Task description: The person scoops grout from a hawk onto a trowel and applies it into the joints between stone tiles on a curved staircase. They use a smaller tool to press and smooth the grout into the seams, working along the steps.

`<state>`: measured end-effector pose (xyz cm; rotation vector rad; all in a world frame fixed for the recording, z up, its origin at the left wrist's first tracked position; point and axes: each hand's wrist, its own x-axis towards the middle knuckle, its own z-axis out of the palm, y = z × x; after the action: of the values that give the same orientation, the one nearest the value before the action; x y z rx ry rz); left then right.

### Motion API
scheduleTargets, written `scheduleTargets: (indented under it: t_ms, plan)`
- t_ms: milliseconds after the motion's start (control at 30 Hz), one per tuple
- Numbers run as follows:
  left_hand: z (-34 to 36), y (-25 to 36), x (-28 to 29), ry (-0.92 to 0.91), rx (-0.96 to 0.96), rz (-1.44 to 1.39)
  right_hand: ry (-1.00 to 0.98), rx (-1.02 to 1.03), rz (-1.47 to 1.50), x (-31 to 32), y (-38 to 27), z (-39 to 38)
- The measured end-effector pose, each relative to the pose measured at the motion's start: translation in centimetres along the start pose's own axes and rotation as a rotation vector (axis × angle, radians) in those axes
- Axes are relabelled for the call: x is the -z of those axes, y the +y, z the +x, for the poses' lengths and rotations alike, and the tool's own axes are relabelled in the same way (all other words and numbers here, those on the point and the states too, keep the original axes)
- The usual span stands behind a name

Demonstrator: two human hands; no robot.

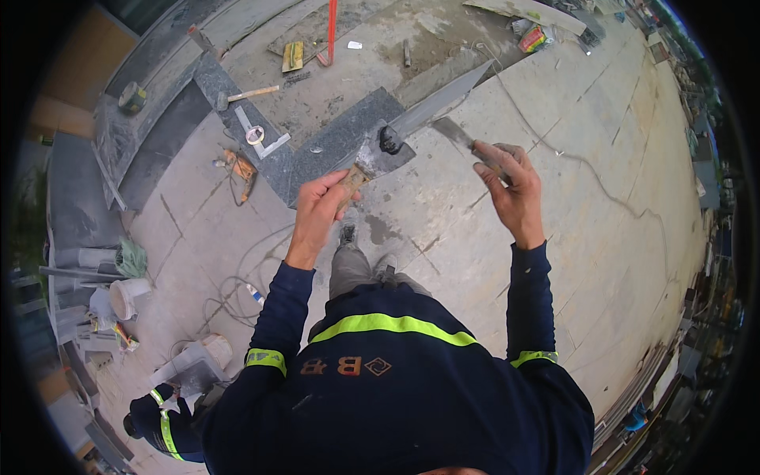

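Observation:
My left hand grips the handle of a wide putty knife, with a lump of dark paste on its blade. My right hand holds a narrower metal scraper by the handle, its blade angled up-left, apart from the putty knife. Behind the putty knife lie a dark speckled stone slab and a long grey strip.
A hammer, square, tape roll and orange power tool lie left. A red bar stands behind. A cable crosses the paving right. A co-worker bends at lower left, near buckets.

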<state>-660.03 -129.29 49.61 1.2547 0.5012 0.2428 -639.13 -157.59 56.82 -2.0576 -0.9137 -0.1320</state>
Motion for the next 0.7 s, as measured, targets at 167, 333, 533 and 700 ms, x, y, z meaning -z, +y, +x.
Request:
scheduleTargets:
  t_ms: [167, 333, 533, 700]
  plan:
    - [1.4, 0.8, -0.1, 0.074, 0.028, 0.172, -0.049, 0.229, -0.252, -0.9, -2.0, -0.7]
    - [2.5, -0.2, 0.1, 0.073, -0.070, 0.318, -0.091, 0.243, -0.348, -2.1, -2.9, 0.0]
    - [4.5, -2.8, 0.9, 0.097, -0.152, 0.479, -0.218, 0.146, -0.540, -4.3, 0.1, -0.5]
    - [10.1, -4.8, 4.4, 0.112, 0.039, 0.215, -0.206, -0.315, -0.064, -9.5, 8.9, -1.6]
